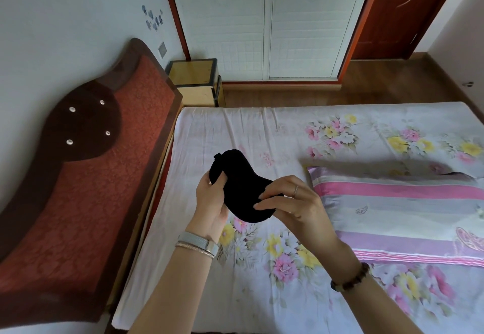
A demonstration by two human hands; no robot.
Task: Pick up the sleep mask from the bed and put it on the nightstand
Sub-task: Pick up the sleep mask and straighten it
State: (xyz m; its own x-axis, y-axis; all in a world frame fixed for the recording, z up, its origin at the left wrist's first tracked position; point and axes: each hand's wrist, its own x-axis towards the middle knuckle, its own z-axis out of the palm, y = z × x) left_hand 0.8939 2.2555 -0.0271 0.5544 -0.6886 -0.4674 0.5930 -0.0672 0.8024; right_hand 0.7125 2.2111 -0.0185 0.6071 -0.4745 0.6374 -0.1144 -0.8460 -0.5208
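Note:
A black sleep mask [242,185] hangs in the air above the bed [262,129], held between both hands. My left hand [213,202] grips its left end with the thumb on top. My right hand [290,202] pinches its right end with the fingertips. The nightstand [193,74], yellow with a dark frame, stands past the far side of the bed, beside the headboard and in front of the wardrobe. Nothing lies on its top.
A red and brown padded headboard [104,155] runs along the left. A striped pink pillow [400,210] lies on the floral sheet to the right of my hands. White wardrobe doors [267,24] and a wooden door [400,11] stand at the back, with wood floor between.

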